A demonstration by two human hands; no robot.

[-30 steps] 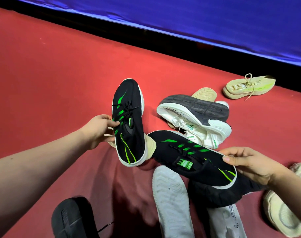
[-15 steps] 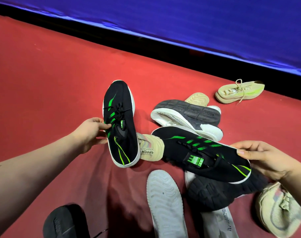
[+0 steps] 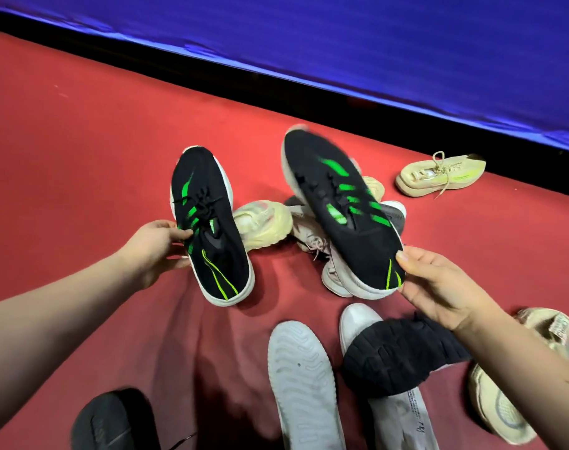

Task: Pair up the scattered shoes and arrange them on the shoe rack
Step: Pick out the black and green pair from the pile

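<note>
The left hand has its grip closed on the lace side of one black-and-green shoe. Its long axis runs from heel near 6 o'clock to toe near 12. The right hand pinches the heel of the matching shoe, which is blurred. Its toe points toward 11 o'clock, over the red floor.

bare red floor left, shoe pile crowding right

L hand & R hand each grip a black-green shoe, left one, right one, over red carpet.
</note>
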